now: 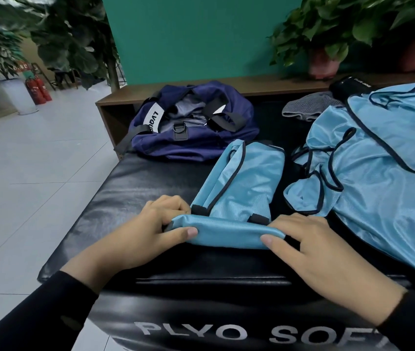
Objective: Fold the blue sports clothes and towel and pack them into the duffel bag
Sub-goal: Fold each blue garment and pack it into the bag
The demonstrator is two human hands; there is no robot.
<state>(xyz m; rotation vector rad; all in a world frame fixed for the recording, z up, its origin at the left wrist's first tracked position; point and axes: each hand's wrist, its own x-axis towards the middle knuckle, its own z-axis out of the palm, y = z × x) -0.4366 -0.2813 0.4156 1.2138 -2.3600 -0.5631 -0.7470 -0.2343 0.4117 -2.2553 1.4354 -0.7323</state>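
Observation:
A light blue sports garment (244, 178), folded into a narrow strip with dark trim, lies on the black padded box (130, 188). Its near end is rolled over. My left hand (150, 231) grips the left end of that roll, thumb in front and fingers curled behind. The roll's right end is held by my right hand (310, 247), thumb in front. More light blue sports clothes (378, 178) lie spread and crumpled to the right. The navy duffel bag (191, 122) sits open at the far side of the box. A grey striped towel (307, 107) lies bunched behind the clothes.
A black pouch (350, 86) rests beyond the towel. A wooden bench (264, 84) runs behind the box, with potted plants (323, 46) on it against a teal wall. Tiled floor lies to the left, with red fire extinguishers (37, 89) and more plants.

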